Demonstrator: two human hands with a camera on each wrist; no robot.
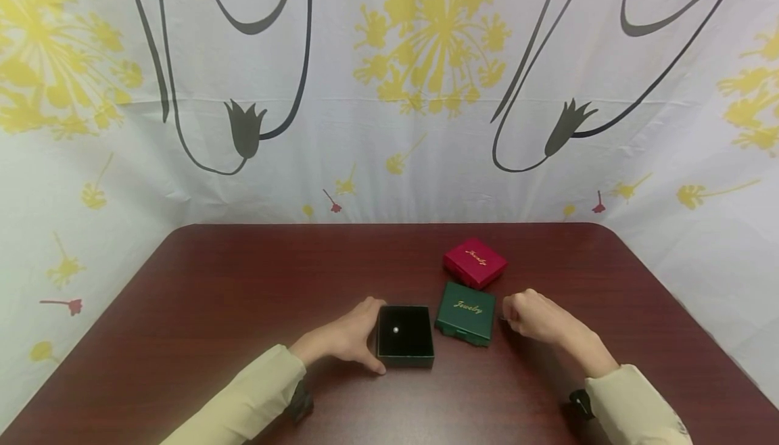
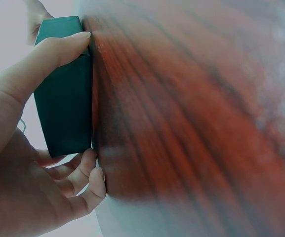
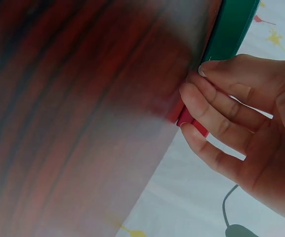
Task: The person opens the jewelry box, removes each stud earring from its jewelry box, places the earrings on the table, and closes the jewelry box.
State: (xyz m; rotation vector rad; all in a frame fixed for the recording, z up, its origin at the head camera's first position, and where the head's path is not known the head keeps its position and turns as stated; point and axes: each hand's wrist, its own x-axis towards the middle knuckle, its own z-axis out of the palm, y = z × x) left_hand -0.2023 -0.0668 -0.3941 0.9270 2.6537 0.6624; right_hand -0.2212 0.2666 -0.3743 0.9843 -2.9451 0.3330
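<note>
open box (image 1: 406, 361) sits left of the lid (image 1: 467, 316); left hand (image 1: 348, 334) grasps its left side. likely light, stiff; hold by opposite walls. right hand (image 1: 538, 316): fingers bent; cannot tell whether they pinch anything.

To my right, on the nearer side, I read "Jewelry" in slanting gold script across the top of the green lid (image 1: 467, 315). Just beyond it, on the far side, I read "Jewelry" again in gold script, on the red box (image 1: 475, 266).
</note>
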